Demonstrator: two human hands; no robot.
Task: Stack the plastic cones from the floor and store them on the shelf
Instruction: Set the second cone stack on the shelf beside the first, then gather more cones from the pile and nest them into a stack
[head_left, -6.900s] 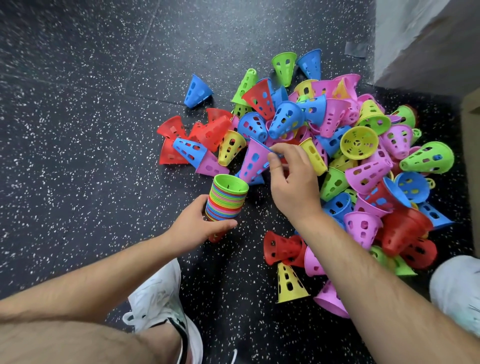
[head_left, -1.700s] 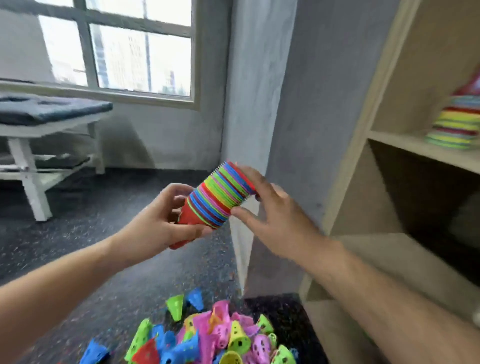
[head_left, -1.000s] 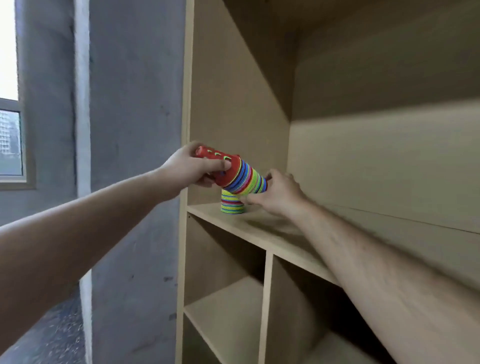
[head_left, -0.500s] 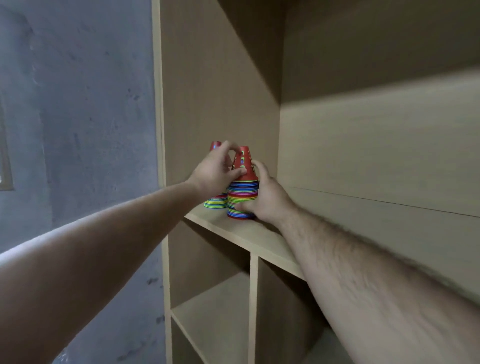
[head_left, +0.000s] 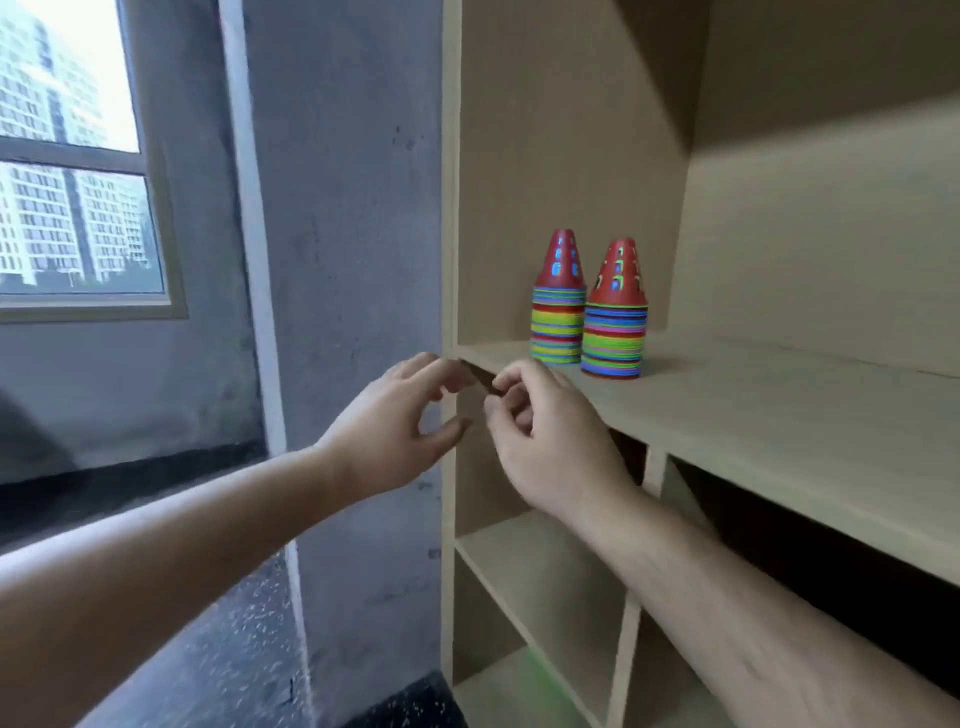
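Most of the left side is taken up by a grey concrete wall (head_left: 343, 260), with a pale wooden shelf unit (head_left: 561, 156) butted right against it. A window (head_left: 72, 208) is seen far left, and dark speckled floor (head_left: 218, 649) down below. On the upper shelf board (head_left: 779, 415) the left cone stack (head_left: 557, 322) and right cone stack (head_left: 614, 338), both red-topped, are stood upright just beside each other. The left hand (head_left: 384, 436) and right hand (head_left: 556, 447) are held close together at the board's front edge, fingers loosely curled, nothing gripped.
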